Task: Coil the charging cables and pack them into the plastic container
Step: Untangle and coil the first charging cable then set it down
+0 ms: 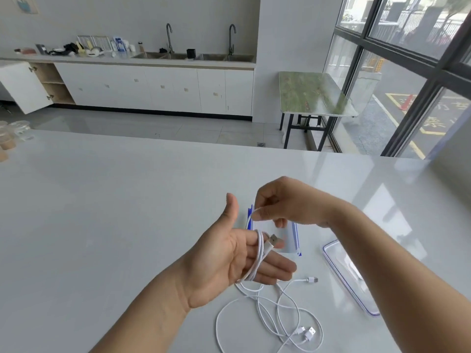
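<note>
My left hand (229, 258) is held palm up with flat, spread fingers, and a white charging cable (258, 258) is looped a few turns around those fingers, its USB plug (274, 240) lying across the fingertips. My right hand (280, 202), just above, pinches the same cable's free strand between thumb and fingers. Loose white cables (283, 309) lie tangled on the counter below, with plugs at the near end. A clear plastic container (293, 240) with blue clips sits behind my hands, mostly hidden. Its blue-rimmed lid (349, 273) lies flat to the right.
The work surface is a wide white counter (114, 212). Glass jars (15, 133) stand at its far left edge. Beyond are a kitchen counter with sinks, a small table (313, 95) and large windows on the right.
</note>
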### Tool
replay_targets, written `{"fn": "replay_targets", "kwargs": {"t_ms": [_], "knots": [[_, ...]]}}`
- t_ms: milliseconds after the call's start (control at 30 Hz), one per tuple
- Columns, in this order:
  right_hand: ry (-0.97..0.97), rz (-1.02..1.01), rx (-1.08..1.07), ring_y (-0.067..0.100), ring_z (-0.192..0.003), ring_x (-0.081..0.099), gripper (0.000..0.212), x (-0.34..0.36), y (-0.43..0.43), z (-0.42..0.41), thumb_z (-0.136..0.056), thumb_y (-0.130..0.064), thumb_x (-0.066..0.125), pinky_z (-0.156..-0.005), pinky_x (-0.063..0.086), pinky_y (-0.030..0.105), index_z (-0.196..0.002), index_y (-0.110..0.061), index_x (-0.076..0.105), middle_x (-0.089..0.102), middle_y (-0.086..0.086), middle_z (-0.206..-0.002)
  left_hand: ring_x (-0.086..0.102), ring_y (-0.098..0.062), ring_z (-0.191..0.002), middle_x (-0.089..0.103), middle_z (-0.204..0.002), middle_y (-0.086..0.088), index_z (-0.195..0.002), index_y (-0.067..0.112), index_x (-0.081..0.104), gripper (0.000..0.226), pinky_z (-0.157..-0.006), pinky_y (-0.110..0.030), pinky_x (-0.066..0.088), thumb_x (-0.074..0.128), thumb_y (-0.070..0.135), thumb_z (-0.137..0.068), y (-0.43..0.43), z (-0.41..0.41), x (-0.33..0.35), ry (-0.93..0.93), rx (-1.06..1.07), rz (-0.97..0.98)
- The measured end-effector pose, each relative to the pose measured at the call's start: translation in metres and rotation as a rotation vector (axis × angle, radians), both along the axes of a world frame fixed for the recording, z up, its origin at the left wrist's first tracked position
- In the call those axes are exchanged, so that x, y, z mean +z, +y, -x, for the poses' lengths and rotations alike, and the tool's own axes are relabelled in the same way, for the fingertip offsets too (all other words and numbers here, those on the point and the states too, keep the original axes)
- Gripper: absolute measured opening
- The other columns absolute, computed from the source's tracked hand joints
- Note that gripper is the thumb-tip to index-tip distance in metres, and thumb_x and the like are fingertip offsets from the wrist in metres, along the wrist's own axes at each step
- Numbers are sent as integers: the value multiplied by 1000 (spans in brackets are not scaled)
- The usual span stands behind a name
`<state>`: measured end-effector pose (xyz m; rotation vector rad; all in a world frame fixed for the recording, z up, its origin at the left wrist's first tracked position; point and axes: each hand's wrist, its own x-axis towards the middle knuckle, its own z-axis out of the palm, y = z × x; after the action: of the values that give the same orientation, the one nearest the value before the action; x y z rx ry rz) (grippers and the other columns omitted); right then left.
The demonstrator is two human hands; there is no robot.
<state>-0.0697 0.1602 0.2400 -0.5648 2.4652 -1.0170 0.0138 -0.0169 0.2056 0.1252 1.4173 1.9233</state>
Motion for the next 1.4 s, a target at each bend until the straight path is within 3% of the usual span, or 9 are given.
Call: {"fn": "replay_targets", "kwargs": {"t_ms": [133,267,400,667,767,933,1067,1233,1400], "knots": [[289,-196,12,14,-59,63,10,42,-9,-16,-89,-29,71,-62,52,27,-85,-21,74,65,-8,-64,67,-36,-114,71,-118,-24,-128,-3,57,111,-110,-49,44,14,83,-73,1,3,-3,41,92,132],[567,-280,-140,11,-69,56,13,42,-12,-45,-89,-41,66,-66,51,30,-87,-30,72,60,-14,-65,65,-34,-120,68,-124,-24,-134,-1,54,104,-113,-50,39,17,80,-79,3,7,-6,-19,326,-105],[589,-87,-296,10,-60,57,10,18,-6,-64,-91,-35,65,-63,52,32,-88,-30,74,57,-15,-57,63,-32,-123,67,-129,-21,-130,0,58,97,-115,-47,36,20,77,-85,3,10,-4,-18,479,-305],[228,401,-442,5,-53,61,17,-34,-13,-102,-90,-19,70,-57,46,16,-84,-35,73,70,-7,-63,64,-35,-121,66,-128,-25,-136,-2,49,88,-111,-44,39,26,71,-90,2,19,12,-7,682,-461],[147,383,-418,9,-64,66,14,-51,-16,-107,-88,-21,74,-68,54,28,-81,-33,71,73,-8,-67,63,-38,-122,64,-129,-27,-135,-4,49,85,-111,-46,38,30,66,-92,4,19,17,-15,677,-527],[243,285,-439,6,-86,58,13,-71,-19,-99,-87,-30,75,-70,43,14,-82,-41,68,65,-18,-86,63,-39,-121,63,-130,-29,-135,-5,49,79,-109,-47,39,33,61,-94,9,18,20,-14,635,-596],[1,398,-495,7,-50,51,11,-72,-15,-87,-92,-23,70,-55,41,26,-82,-28,70,68,-5,-62,65,-39,-117,65,-125,-29,-130,-4,54,77,-106,-47,46,36,61,-91,11,16,16,-10,606,-594],[-378,889,-629,37,-85,76,13,-66,-18,-80,-89,-10,69,-67,58,40,-88,0,77,78,21,-90,66,-40,-113,67,-122,-28,-122,-3,63,73,-103,-45,50,39,60,-92,5,16,10,-17,556,-632],[-405,1063,-657,31,-74,70,18,-68,-25,-67,-88,-1,67,-75,62,43,-104,6,67,71,22,-81,72,-33,-86,71,-94,-21,-107,1,70,41,-82,-39,60,77,29,-78,7,14,4,29,440,-618]]}}
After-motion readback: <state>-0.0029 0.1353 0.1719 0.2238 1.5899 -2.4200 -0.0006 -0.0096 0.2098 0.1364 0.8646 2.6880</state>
